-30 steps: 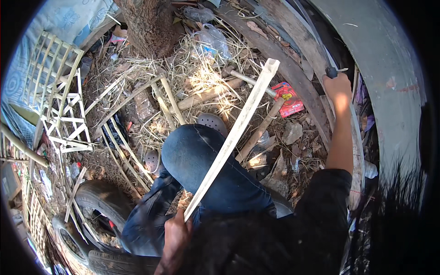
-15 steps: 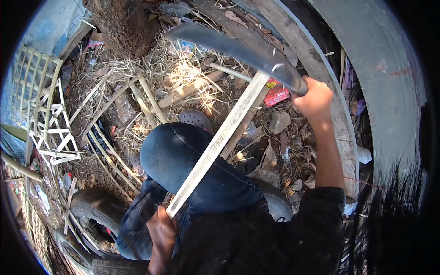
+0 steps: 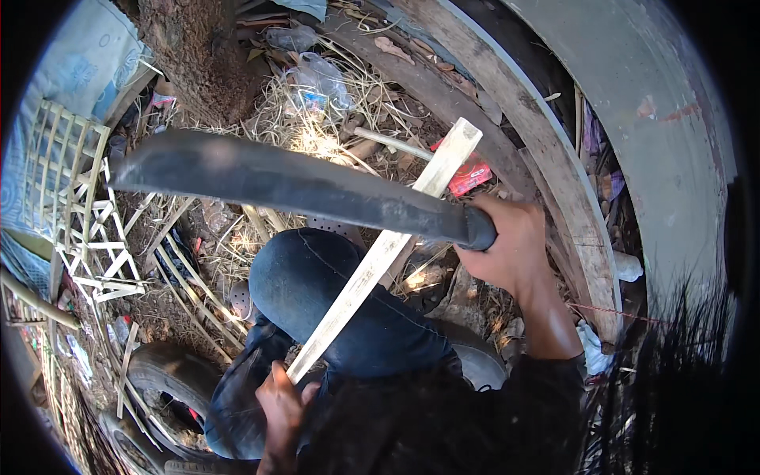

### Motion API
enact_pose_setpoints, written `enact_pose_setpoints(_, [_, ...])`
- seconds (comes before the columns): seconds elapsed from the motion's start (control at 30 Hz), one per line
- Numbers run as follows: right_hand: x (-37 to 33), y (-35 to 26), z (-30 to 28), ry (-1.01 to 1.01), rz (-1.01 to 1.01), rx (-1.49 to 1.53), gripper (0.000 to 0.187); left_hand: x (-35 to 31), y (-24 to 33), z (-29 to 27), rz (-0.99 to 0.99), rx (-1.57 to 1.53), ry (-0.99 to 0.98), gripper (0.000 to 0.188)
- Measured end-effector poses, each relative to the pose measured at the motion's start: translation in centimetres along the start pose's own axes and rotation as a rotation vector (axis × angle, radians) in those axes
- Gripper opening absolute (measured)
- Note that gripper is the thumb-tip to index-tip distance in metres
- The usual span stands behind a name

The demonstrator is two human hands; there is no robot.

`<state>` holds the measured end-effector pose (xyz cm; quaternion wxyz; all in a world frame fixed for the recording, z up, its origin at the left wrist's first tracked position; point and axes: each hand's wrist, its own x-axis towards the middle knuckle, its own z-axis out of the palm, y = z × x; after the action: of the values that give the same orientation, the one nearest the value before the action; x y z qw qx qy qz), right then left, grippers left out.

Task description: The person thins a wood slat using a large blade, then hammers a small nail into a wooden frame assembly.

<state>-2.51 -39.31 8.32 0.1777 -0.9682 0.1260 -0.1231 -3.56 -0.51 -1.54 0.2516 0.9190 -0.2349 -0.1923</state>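
Observation:
My right hand (image 3: 511,241) is closed round the handle of a machete (image 3: 285,184), whose long dark blade points left and crosses over a pale wooden strip (image 3: 356,289). I cannot tell whether blade and strip touch. The strip slants from lower left to upper right above my jeans-clad knee (image 3: 301,265). Its lower end is pinched in my left hand (image 3: 281,400), between thumb and fingers. The strip's squared far end (image 3: 467,133) sticks out beyond the blade. Part of its middle is hidden behind the machete.
A tree trunk (image 3: 194,59) rises at the far left, near a woven bamboo lattice (image 3: 67,158). Old tyres (image 3: 170,372) lie at lower left. Curved-looking planks (image 3: 507,71) and a grey wall edge (image 3: 657,142) run along the right. A red packet (image 3: 470,176) lies among straw and litter.
The machete has come down and nearer, its blade now lying across the strip farther down its length. My right hand has moved lower and slightly left. My left hand still grips the strip.

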Motion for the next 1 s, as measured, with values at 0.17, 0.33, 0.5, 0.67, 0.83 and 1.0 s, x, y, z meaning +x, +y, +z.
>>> enact_pose_setpoints(0.17, [0.4,-0.9,3.0,-0.190,-0.022,-0.013,0.025,-1.6,0.2,0.3,0.081,-0.133,0.003,0.025])
enact_pose_setpoints(0.33, [0.9,-1.9,4.7,-0.227,-0.009,0.014,0.024,-2.2,0.4,1.2,-0.139,-0.621,-0.121,0.023])
enact_pose_setpoints(0.5, [1.1,-2.9,5.7,-0.207,-0.066,0.048,0.025,-2.7,-2.1,0.1,-0.432,-1.017,-0.582,0.024])
enact_pose_setpoints(0.67, [1.6,-3.9,6.3,-0.255,-0.137,0.029,0.026,-3.8,-2.0,-0.3,-0.498,-1.101,-0.591,0.022])
enact_pose_setpoints(0.83, [1.3,-4.4,6.5,-0.275,-0.179,0.001,0.024,-3.4,-1.6,-0.2,-0.401,-0.868,-0.455,0.020])
enact_pose_setpoints(1.0, [1.5,-5.0,6.3,-0.279,-0.187,0.009,0.024,-3.7,-1.2,0.2,-0.275,-0.498,-0.248,0.018])
